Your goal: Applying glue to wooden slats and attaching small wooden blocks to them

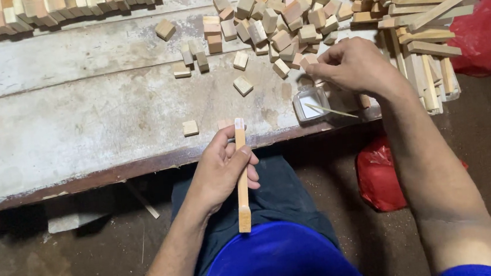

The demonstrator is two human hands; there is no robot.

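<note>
A long wooden stick [241, 174] is gripped upright in the left hand [222, 173], glue dabbed on its tip; a small wood block [309, 61] gets pinched from the block pile [273, 21] by the right hand [353, 64], not yet joined, glue tray [311, 103] close by

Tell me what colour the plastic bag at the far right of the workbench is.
Red. The plastic bag shows best in the head view, beside the stacked wooden sticks.

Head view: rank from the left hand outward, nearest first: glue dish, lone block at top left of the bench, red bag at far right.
From the left hand:
1. Glue dish, up and right, at the bench edge.
2. Lone block, straight up the bench, near the back.
3. Red bag, far right, off the bench.
</note>
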